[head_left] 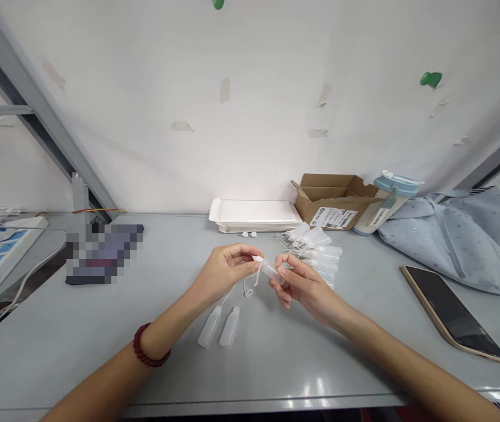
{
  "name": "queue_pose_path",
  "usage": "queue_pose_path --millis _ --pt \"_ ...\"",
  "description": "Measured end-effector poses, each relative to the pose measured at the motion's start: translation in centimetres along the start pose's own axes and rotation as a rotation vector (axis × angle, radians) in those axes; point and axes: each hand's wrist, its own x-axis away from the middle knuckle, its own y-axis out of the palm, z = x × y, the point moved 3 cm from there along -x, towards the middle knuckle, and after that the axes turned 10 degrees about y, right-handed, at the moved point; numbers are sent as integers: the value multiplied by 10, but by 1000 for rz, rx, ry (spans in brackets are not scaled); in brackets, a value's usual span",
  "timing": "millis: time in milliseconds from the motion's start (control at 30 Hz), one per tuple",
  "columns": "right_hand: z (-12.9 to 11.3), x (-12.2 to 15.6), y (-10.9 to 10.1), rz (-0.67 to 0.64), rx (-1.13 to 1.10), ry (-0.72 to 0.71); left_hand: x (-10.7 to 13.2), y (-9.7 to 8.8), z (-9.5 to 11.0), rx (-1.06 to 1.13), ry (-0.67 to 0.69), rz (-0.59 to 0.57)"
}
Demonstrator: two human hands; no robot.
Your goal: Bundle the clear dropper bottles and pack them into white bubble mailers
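A small translucent squeeze bottle (269,269) is held tilted above the table between both hands. The fingers of my left hand (227,266) pinch its white tip, from which a thin strap with a ring (248,291) hangs down. My right hand (298,281) grips the body of the bottle with thumb and fingers. Below my left hand lie two more bottles, one with a long thin tip (210,327) and one with only a short neck (230,328). A pile of similar bottles (320,249) rests just behind my right hand.
Two small white caps (248,234) lie before a stack of flat white boxes (256,215). An open cardboard box (333,202), a blue-lidded tumbler (385,202) and a pale blue bag (452,240) stand along the back. A phone (454,313) lies right; a power strip (7,252) sits left.
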Motion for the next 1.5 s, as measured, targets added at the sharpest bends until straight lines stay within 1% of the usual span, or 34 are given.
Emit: queue_pose_path --millis 167,233,300,367,433,533,600,700,800,900,1033,1100,1200,1300,1367,1433,1500 --pt "-1 4 2 96 430 -159 1 2 2 -62 -27 0" --pt "-1 6 2 151 607 -204 0 2 2 -68 -59 -47" --pt "0 8 2 189 758 -236 0 2 0 -75 -113 -120" --pt "0 8 2 209 856 -259 0 1 -1 -86 -155 -178" --pt "-1 9 2 221 897 -273 1 -1 -1 -106 -159 -210" --pt "-3 9 0 226 875 -283 2 -2 2 -157 -110 -232" --pt "-4 8 -2 203 794 -268 3 0 5 -182 -63 -231" --pt "-5 6 -6 151 615 -214 5 4 7 -171 -23 -193" --pt "-6 5 -8 137 512 -186 5 6 5 -144 -33 -146" --pt "-8 6 -8 153 557 -220 4 5 4 -116 -45 -142" --pt "-9 8 -6 172 666 -262 4 4 0 -145 -102 -208" --pt "-9 8 -6 175 670 -260 5 5 -1 -178 -101 -213" --pt "-8 7 -7 165 568 -225 6 7 0 -267 -16 -184" --pt "-8 4 -9 144 417 -150 7 10 6 -425 121 -177" --pt "-9 3 -9 146 356 -112 8 12 9 -529 222 -182" --pt "-11 2 -10 169 336 -108 9 14 12 -583 289 -177" --pt "-13 3 -11 207 374 -148 10 14 12 -570 304 -149"
